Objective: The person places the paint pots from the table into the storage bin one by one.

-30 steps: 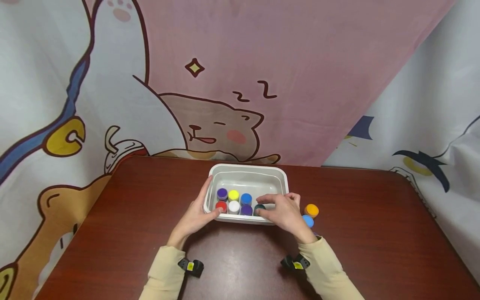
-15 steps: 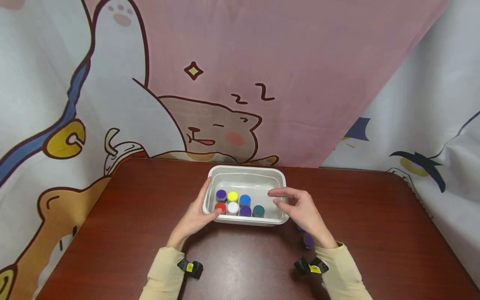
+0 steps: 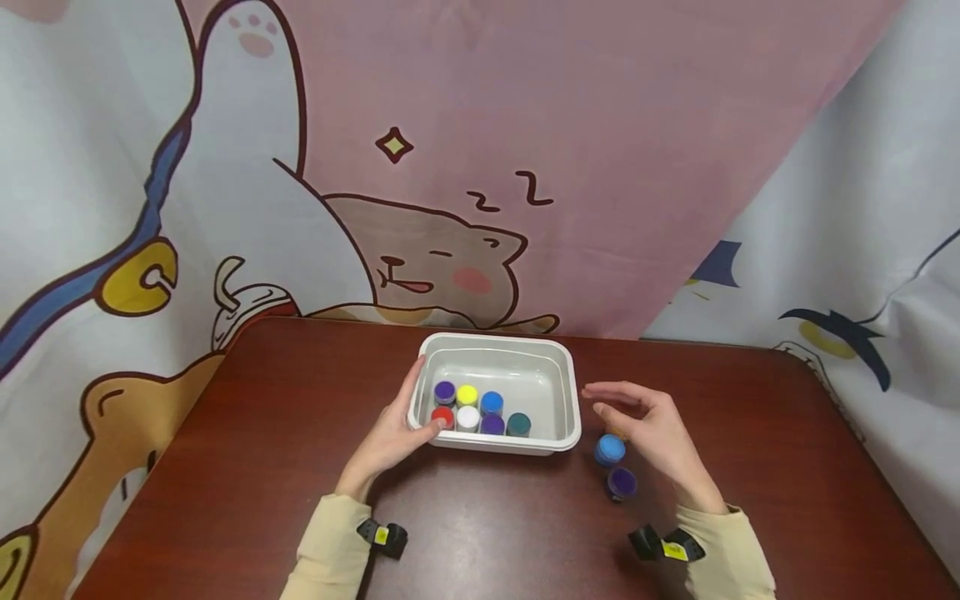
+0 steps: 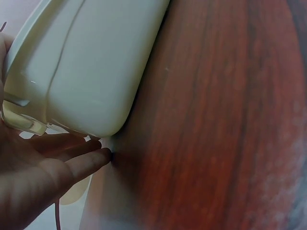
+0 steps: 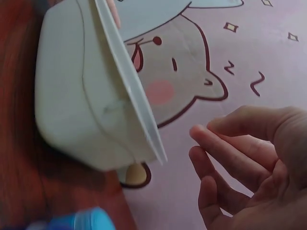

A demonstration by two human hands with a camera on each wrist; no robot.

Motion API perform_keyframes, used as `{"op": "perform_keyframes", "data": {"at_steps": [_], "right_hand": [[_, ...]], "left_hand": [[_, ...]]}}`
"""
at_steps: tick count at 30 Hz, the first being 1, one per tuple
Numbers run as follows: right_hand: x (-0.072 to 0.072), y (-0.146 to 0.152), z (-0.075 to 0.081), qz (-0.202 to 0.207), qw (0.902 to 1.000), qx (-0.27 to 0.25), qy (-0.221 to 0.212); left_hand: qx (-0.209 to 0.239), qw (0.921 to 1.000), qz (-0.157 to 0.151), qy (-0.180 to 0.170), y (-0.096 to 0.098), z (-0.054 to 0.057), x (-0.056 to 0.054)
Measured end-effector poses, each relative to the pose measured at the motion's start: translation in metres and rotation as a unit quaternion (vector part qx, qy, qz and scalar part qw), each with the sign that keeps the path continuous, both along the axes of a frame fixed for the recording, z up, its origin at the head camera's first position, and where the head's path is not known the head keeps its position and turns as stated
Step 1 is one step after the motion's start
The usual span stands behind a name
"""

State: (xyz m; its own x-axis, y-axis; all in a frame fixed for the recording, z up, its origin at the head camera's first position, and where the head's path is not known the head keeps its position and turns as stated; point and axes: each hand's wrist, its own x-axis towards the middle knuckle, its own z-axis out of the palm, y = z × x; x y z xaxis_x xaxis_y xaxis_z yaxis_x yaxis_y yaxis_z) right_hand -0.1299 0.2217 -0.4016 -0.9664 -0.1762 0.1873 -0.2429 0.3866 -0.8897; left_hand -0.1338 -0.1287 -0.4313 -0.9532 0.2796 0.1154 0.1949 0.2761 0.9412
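A white plastic tub stands on the table, with small paint jars grouped along its front left. My left hand grips the tub's left end, thumb over the front rim beside the red-lidded jar and fingers along the outer wall. Right of the tub, my right hand hovers with loosely bent fingers, holding nothing. Below its thumb are a light blue jar and a purple jar. An orange jar is mostly hidden behind that hand. The teal-lidded jar sits rightmost inside the tub.
Inside the tub are also a yellow-lidded jar, a white one, a blue one and two purple ones. The brown wooden table ends at a cartoon-printed curtain behind.
My right hand has let go of the teal jar in the tub and moved right, over the loose jars outside. The left hand has kept its grip on the tub.
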Motion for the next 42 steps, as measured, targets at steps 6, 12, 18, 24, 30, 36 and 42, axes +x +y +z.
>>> {"op": "perform_keyframes", "data": {"at_steps": [6,12,18,24,30,36,42], "right_hand": [[0.008,0.019,-0.009,-0.012,0.9997,0.020,0.009],[0.017,0.033,-0.020,-0.030,0.9978,0.060,0.004],[0.022,0.041,-0.030,-0.024,0.9972,0.070,-0.009],[0.026,0.052,-0.040,0.002,0.9971,0.075,-0.002],[0.029,0.065,-0.047,0.046,0.9967,0.061,-0.027],[0.033,0.073,-0.055,0.098,0.9930,0.044,-0.049],[0.036,0.073,-0.064,0.122,0.9900,0.049,-0.051]], "left_hand": [[0.005,1.0000,-0.004,0.003,0.002,0.001,0.000],[0.005,1.0000,-0.001,-0.001,0.000,0.002,0.000],[0.008,1.0000,0.000,0.001,0.000,0.002,0.000],[0.010,0.9999,-0.002,0.010,0.000,0.000,-0.001],[0.010,0.9999,-0.001,0.011,0.001,-0.001,-0.001],[0.002,1.0000,0.003,-0.003,0.001,0.000,-0.001],[0.003,1.0000,0.002,-0.006,0.001,0.000,0.000]]}}
